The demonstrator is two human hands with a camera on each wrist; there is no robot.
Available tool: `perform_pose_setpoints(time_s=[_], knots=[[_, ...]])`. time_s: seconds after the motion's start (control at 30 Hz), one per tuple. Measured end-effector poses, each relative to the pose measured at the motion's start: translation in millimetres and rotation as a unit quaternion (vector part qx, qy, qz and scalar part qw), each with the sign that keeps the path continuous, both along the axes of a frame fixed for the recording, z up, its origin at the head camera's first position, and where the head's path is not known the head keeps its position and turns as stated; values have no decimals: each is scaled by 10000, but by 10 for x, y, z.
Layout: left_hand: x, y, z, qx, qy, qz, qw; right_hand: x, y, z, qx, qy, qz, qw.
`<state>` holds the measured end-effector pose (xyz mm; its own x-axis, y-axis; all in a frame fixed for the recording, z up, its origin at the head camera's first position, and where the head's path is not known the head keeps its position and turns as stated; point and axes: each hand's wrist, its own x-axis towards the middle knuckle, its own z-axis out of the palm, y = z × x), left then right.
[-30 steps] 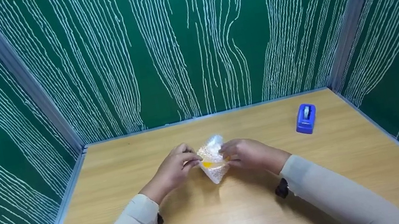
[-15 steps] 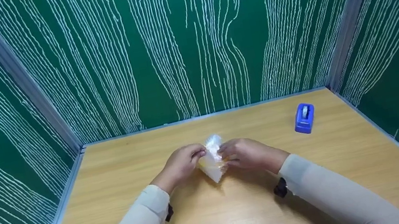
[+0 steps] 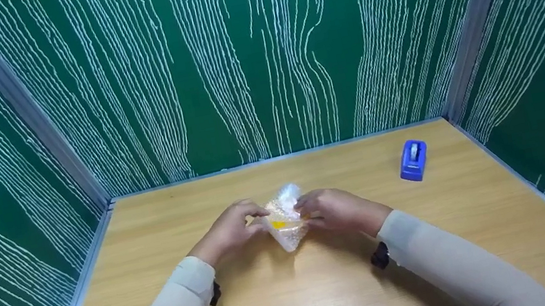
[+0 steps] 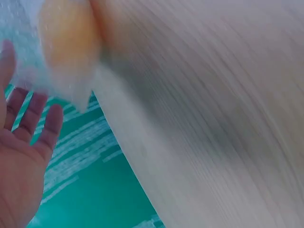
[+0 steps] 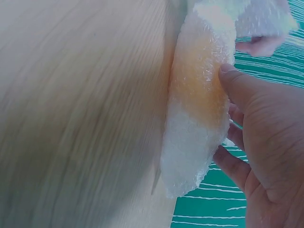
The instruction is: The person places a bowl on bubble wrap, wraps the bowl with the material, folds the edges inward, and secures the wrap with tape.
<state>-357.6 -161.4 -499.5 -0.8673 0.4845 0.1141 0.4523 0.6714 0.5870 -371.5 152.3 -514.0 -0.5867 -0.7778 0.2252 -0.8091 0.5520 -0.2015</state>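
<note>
A sheet of bubble wrap [image 3: 293, 237] is folded round a yellow-orange object [image 3: 278, 225] at the middle of the table; the wrap blurs that object's shape and kind. My left hand [image 3: 230, 230] pinches the wrap's left edge between thumb and forefinger. In the left wrist view the other fingers [image 4: 33, 116] are spread away from the wrap. From the right side, my right hand [image 3: 341, 211] grips the bundle. The right wrist view has its thumb [image 5: 237, 80] on one face of the wrap and the other fingers partly hidden behind it.
A blue tape dispenser [image 3: 413, 160] stands at the back right of the wooden table [image 3: 299, 305]. Green panels [image 3: 213, 73] with wavy white lines rise along the table's back and both sides.
My left hand first moved right and up over the wrap, then back left with its edge, and the yellow object shows again. The right hand keeps its hold.
</note>
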Motion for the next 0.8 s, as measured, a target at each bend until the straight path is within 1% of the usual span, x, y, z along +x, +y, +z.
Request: perform_pose_setpoints(time_s=[0.1, 0.2, 0.33, 0.43, 0.5, 0.63, 0.73, 0.8], knots=[[22, -135, -27, -255, 49, 69, 9996, -11, -2, 1, -1, 35, 36, 10000], [29, -214, -53, -418, 274, 96, 9987, -27, -9, -7, 35, 110, 93, 9999], [23, -233, -56, -438, 596, 207, 9970, -37, -31, -10, 108, 172, 122, 9997], [21, -209, -49, -357, 638, 210, 9971, -32, -42, -5, 126, 178, 161, 9996], [25, -189, -50, -327, 611, 100, 9975, -26, -50, -3, 122, 191, 188, 9996], [27, -151, -61, -320, 467, -257, 9981, -22, -64, 10, 101, 86, 133, 9998], [19, -110, -53, -80, 223, -437, 9988, -26, -66, 24, 60, 3, 64, 10000], [15, -81, -43, 151, 1, -446, 9989, -28, -68, 30, 28, -16, 69, 10000]])
